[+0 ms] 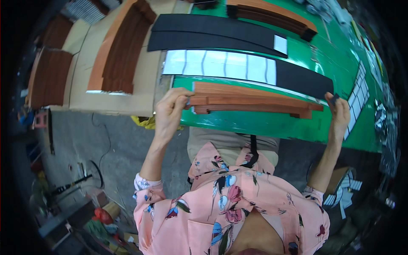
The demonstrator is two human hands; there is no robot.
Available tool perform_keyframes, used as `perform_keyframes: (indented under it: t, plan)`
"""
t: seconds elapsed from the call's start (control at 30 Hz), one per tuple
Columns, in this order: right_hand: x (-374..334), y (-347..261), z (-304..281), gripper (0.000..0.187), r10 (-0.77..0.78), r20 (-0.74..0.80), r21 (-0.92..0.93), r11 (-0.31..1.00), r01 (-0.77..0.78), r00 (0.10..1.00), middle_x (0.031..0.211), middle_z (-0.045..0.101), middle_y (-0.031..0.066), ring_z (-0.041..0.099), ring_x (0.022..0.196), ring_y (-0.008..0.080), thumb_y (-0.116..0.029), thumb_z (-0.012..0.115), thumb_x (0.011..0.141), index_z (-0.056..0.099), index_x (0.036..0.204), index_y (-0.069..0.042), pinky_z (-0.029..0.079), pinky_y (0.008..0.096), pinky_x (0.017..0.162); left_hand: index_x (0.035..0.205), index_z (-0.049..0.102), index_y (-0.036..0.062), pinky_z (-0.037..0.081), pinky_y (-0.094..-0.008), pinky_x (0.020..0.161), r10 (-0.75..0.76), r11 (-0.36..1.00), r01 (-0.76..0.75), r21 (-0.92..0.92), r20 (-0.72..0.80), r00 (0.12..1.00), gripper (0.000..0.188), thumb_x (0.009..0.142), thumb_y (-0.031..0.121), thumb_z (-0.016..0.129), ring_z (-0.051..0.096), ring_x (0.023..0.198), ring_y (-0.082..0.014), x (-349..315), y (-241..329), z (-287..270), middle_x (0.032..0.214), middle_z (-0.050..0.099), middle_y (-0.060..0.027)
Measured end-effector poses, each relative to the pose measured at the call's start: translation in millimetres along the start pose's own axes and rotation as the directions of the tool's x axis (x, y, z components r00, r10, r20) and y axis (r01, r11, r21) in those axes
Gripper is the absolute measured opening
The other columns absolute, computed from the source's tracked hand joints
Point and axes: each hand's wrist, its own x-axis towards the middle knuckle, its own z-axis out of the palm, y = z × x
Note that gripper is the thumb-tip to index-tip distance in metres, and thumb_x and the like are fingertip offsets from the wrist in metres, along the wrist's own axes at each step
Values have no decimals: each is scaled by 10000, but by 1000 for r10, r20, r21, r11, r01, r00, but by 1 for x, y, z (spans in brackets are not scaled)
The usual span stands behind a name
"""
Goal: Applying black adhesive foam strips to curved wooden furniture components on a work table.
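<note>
A stack of wood-grain brown strips [250, 100] lies near the front edge of the green table. At its left end is my left hand [169, 109], fingers pinched together beside the strip ends. A small pale-blue bit shows at those fingertips, too small to name. Past the stack's right end, my right hand [338, 117] pinches a small black piece [334, 99]. Just behind the stack runs a long black strip [304, 77], its left part covered by a glossy white sheet [219, 66] with wavy grey lines. Farther back lie wide black strips [212, 34] with a white patch at the right end.
Brown strip stacks [121, 51] stand on cardboard [80, 85] at the left, and another brown stack [272, 17] is at the back. A white lined sheet [357, 100] lies on the green table [238, 121] at right. Clear plastic wrap borders the far right.
</note>
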Motion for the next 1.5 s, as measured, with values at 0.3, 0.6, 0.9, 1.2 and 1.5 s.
perform_keyframes:
  t: [0.3,0.6,0.9,1.2,1.5]
  plan:
    - [-38,-51,149,225,-48,494,163,986,-38,868,972,651,101,609,886,129,-75,523,926,562,1132,6,478,262,847,1050,624,-5,450,-237,673,171,976,-177,-123,-56,984,294,761,-2,678,514,749,-102,3,-9,9,986,560,-59]
    - [-66,-69,244,243,-484,661,-74,719,691,574,876,650,84,627,772,214,-52,709,712,657,948,-23,501,303,671,1021,628,2,481,-258,571,224,961,-240,-137,-125,967,275,763,57,704,551,685,-133,4,-13,16,952,589,-89]
    - [-79,-75,252,248,-526,688,-192,531,825,499,853,626,53,605,764,213,-80,728,681,667,921,-58,496,317,645,992,637,5,495,-284,609,290,939,-305,-160,-110,951,256,760,85,709,592,775,-192,5,-21,14,942,589,-101]
    - [-81,-73,253,247,-520,697,-211,510,834,494,832,619,43,587,726,198,-82,732,678,678,919,-67,487,310,615,973,641,13,464,-306,641,312,929,-332,-163,-134,940,264,738,106,720,580,793,-221,5,-22,15,912,599,-95]
    - [-82,-73,253,246,-517,703,-204,511,835,488,825,618,47,585,728,199,-78,732,679,677,919,-65,487,311,607,965,640,16,462,-316,652,318,930,-337,-143,-139,938,262,731,102,720,577,795,-233,5,-20,14,907,598,-95]
